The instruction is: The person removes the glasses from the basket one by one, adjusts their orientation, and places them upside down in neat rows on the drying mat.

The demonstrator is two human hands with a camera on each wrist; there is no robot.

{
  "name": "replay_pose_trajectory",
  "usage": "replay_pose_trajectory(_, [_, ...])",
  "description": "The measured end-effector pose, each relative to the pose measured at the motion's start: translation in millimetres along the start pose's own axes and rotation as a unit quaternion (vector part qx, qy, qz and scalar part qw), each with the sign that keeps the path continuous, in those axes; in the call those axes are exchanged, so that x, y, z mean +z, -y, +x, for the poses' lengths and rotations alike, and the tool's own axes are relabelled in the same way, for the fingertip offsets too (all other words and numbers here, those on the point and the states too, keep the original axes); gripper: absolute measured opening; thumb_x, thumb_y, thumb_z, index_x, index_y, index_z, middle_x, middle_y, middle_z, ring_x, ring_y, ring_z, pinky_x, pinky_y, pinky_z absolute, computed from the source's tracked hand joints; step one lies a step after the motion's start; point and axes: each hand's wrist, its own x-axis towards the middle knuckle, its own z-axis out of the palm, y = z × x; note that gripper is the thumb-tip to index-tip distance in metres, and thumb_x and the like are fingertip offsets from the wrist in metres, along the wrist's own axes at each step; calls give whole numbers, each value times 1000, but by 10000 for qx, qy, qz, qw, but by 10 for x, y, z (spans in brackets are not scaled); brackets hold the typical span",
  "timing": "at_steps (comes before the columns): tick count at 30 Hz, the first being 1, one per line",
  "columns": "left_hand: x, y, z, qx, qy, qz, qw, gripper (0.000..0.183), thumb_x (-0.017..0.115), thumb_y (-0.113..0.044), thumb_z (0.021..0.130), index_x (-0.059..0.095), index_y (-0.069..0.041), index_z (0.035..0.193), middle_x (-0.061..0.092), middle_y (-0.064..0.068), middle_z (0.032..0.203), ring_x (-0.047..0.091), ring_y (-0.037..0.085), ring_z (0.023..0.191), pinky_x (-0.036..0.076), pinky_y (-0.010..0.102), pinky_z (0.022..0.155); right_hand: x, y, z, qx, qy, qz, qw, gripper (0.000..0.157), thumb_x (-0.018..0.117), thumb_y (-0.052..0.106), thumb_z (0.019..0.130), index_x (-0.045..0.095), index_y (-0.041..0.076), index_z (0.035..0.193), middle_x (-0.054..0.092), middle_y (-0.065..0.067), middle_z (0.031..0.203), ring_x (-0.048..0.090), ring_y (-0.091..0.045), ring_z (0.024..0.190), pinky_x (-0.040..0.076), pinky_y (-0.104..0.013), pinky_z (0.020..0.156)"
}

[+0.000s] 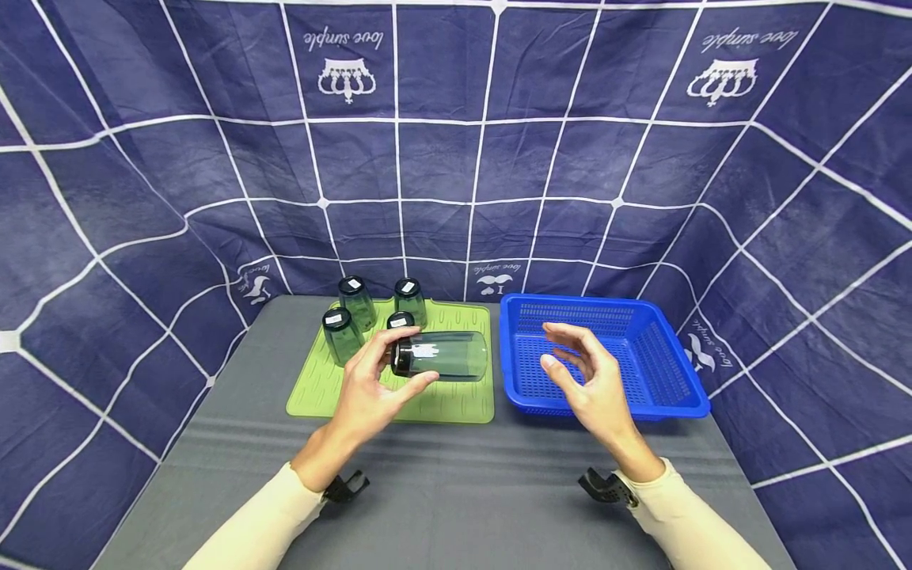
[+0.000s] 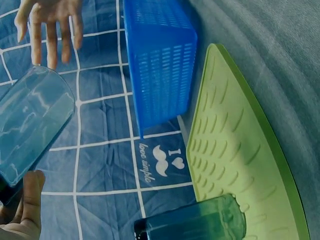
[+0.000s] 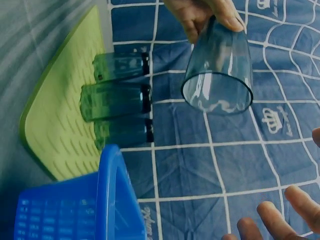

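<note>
My left hand [image 1: 366, 396] grips a tinted drinking glass [image 1: 452, 356] by its dark base, thumb on the near side and fingers on the far side. The glass lies sideways in the air over the green drying mat [image 1: 456, 408], its open mouth toward the right. In the right wrist view, that mouth [image 3: 217, 92] faces the camera. My right hand [image 1: 591, 388] hangs over the blue basket with thumb and fingers apart, holding nothing. Several matching glasses [image 1: 356, 305] stand upside down on the mat's left part, one partly hidden behind the held glass.
The blue plastic basket [image 1: 509, 380] sits on the grey tabletop [image 1: 463, 491] just right of the mat. A dark blue checked cloth [image 1: 442, 158] hangs behind and along both sides of the table.
</note>
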Motion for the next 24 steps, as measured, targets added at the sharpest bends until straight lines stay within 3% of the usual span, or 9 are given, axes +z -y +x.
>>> replay_pose_trajectory(7, [-86,48,-11,-9,-202,181,9996,74,107,-5,82,75,-7,148,79,15,145,77,8,118,63,13,97,-111,-36,-16,-145,-58,-889,9959,50,85,-4,99,74,3,147,77,-10,147,70,-1,139,57,-18,119])
replay_pose_trajectory(11, [-139,81,-5,31,-284,323,9991,75,107,-6,82,74,-6,149,80,16,141,80,16,110,63,12,93,-180,-54,-15,-203,-75,-1421,9896,51,88,4,100,77,14,148,79,-9,148,69,-1,138,55,-18,120])
replay_pose_trajectory(16, [-207,107,-6,-42,-407,459,9981,76,107,-7,82,74,-11,150,80,16,139,77,12,106,62,11,94,-250,-76,-2,-294,-97,-1902,9812,53,90,11,99,78,22,149,79,-5,150,69,-12,139,51,-15,119])
replay_pose_trajectory(24, [-342,149,-39,-250,-509,1001,9934,75,107,-12,83,74,-16,151,81,8,139,71,3,103,58,6,87,-375,-144,-26,-367,-124,-2370,9707,54,92,14,95,79,21,147,78,-4,150,69,-26,141,45,-12,118])
